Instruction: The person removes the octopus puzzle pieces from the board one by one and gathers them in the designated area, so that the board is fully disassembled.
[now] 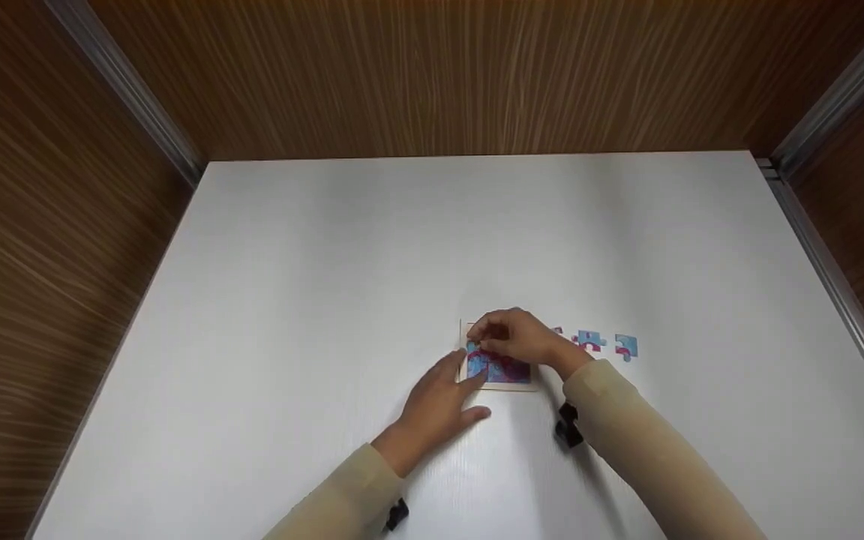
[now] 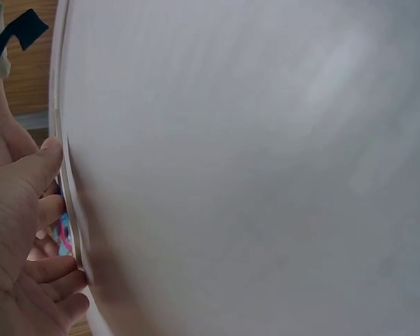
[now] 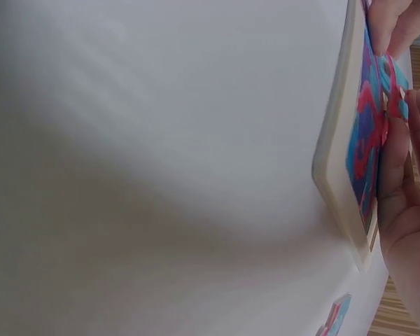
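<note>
A small jigsaw puzzle board with a pale wooden rim lies on the white table, partly filled with blue, purple and pink pieces. My right hand is over its upper part, mostly covering it. Between the thumb and fingers it pinches a blue-and-pink puzzle piece, tilted up from the puzzle surface in the right wrist view. My left hand lies at the board's lower left, fingers extended, with fingertips at the left rim and on the puzzle's lower part. Its thumb points away from the board, over the table.
Loose puzzle pieces lie right of the board: one beside my right wrist, another farther right, and a third partly hidden by that wrist. Wood-grain panels stand behind and at both sides of the white table.
</note>
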Demonstrator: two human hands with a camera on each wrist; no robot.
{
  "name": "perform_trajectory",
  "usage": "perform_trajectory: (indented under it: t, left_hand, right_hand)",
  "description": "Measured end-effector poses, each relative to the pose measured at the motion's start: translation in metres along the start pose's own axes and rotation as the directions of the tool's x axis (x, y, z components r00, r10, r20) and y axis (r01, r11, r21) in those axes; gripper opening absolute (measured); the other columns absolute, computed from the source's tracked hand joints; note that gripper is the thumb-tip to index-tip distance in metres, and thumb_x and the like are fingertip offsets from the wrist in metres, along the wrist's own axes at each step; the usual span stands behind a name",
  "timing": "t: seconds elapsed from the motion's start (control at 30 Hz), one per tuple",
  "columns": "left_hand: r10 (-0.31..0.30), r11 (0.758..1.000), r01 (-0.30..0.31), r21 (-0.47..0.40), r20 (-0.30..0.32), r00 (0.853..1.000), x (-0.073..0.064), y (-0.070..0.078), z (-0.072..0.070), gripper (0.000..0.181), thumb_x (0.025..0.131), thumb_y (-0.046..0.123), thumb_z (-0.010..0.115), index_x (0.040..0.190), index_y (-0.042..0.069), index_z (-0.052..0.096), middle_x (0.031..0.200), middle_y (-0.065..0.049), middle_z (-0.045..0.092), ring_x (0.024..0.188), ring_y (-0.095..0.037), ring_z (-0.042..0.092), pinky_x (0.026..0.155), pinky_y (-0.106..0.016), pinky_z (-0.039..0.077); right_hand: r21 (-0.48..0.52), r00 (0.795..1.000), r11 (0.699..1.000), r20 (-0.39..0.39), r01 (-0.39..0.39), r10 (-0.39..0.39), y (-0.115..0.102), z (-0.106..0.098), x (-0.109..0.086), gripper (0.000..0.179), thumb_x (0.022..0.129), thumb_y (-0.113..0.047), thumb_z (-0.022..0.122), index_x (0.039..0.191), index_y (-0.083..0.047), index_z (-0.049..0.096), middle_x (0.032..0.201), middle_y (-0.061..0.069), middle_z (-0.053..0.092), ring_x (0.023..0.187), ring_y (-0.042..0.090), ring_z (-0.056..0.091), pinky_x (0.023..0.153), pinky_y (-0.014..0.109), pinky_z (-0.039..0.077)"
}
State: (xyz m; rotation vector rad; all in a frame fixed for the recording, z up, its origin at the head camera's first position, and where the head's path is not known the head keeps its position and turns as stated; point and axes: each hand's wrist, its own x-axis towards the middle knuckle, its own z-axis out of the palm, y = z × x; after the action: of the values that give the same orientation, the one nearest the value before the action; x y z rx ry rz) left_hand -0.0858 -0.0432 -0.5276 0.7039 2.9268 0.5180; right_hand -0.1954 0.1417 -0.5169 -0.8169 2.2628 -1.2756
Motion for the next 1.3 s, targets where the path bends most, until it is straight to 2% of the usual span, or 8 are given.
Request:
perform_trajectory:
  t: [0.37, 0.6, 0.9, 1.03, 1.17, 1.3]
  left_hand:
    - [0.02, 0.999, -0.019, 0.046, -0.029, 0.999, 0.0, -0.001, 0.001, 0.056, 0.088, 0.048, 0.063, 0.135, 0.019, 0.057, 0.145, -0.019, 0.039, 0.132, -0.033, 0.037, 0.104, -0.042, 0.035]
    - [-0.002, 0.999, 0.001, 0.054, 0.005, 1.0, 0.001, 0.0, 0.0, 0.057, 0.089, 0.05, 0.06, 0.137, 0.02, 0.054, 0.147, -0.017, 0.036, 0.134, -0.033, 0.033, 0.106, -0.041, 0.032]
    - [0.001, 0.999, -0.001, 0.044, 0.006, 1.0, 0.001, -0.001, -0.001, 0.056, 0.089, 0.049, 0.061, 0.137, 0.021, 0.054, 0.146, -0.017, 0.037, 0.134, -0.033, 0.034, 0.105, -0.042, 0.033]
    - [-0.004, 0.999, 0.004, 0.035, 0.008, 1.0, 0.001, -0.001, -0.001, 0.056, 0.089, 0.049, 0.061, 0.137, 0.021, 0.055, 0.146, -0.018, 0.036, 0.134, -0.034, 0.034, 0.106, -0.042, 0.033]
    - [-0.008, 1.0, 0.008, 0.028, 0.007, 1.0, 0.001, 0.0, -0.001, 0.056, 0.089, 0.049, 0.061, 0.136, 0.02, 0.055, 0.146, -0.018, 0.037, 0.133, -0.034, 0.034, 0.106, -0.042, 0.033]
    - [-0.018, 1.0, 0.018, 0.015, 0.013, 1.0, 0.001, 0.0, -0.001, 0.056, 0.089, 0.049, 0.061, 0.136, 0.02, 0.055, 0.146, -0.018, 0.036, 0.134, -0.034, 0.034, 0.106, -0.043, 0.032]
  right_hand:
    - [-0.028, 0.999, 0.999, -0.021, -0.025, 0.024, 0.0, 0.0, -0.003, 0.018, 0.088, -0.001, 0.065, 0.105, -0.006, 0.07, 0.1, 0.003, 0.069, 0.088, 0.017, 0.063, 0.082, 0.035, 0.051]
    - [-0.057, 1.0, 0.998, -0.016, 0.009, -0.01, -0.001, -0.001, -0.002, 0.014, 0.089, -0.005, 0.066, 0.102, -0.006, 0.072, 0.095, 0.002, 0.07, 0.084, 0.015, 0.06, 0.081, 0.035, 0.049]
    - [0.049, 0.999, 0.999, -0.04, 0.002, 0.0, 0.005, -0.001, -0.004, 0.017, 0.09, -0.004, 0.064, 0.105, 0.0, 0.07, 0.096, 0.01, 0.069, 0.077, 0.015, 0.055, 0.072, 0.026, 0.047]
    - [0.073, 0.998, 0.997, -0.053, -0.01, 0.014, 0.007, -0.003, -0.005, 0.016, 0.09, -0.004, 0.063, 0.105, -0.001, 0.07, 0.092, 0.007, 0.068, 0.075, 0.013, 0.055, 0.069, 0.024, 0.048]
    - [0.108, 0.998, 0.994, -0.053, -0.021, 0.027, 0.006, -0.006, -0.008, 0.016, 0.091, -0.007, 0.063, 0.105, -0.001, 0.07, 0.09, 0.006, 0.068, 0.073, 0.012, 0.058, 0.065, 0.024, 0.049]
    - [0.144, 0.998, 0.989, -0.048, -0.033, 0.04, 0.006, -0.012, -0.011, 0.018, 0.092, -0.008, 0.063, 0.106, 0.0, 0.069, 0.091, 0.009, 0.067, 0.073, 0.017, 0.06, 0.062, 0.029, 0.053]
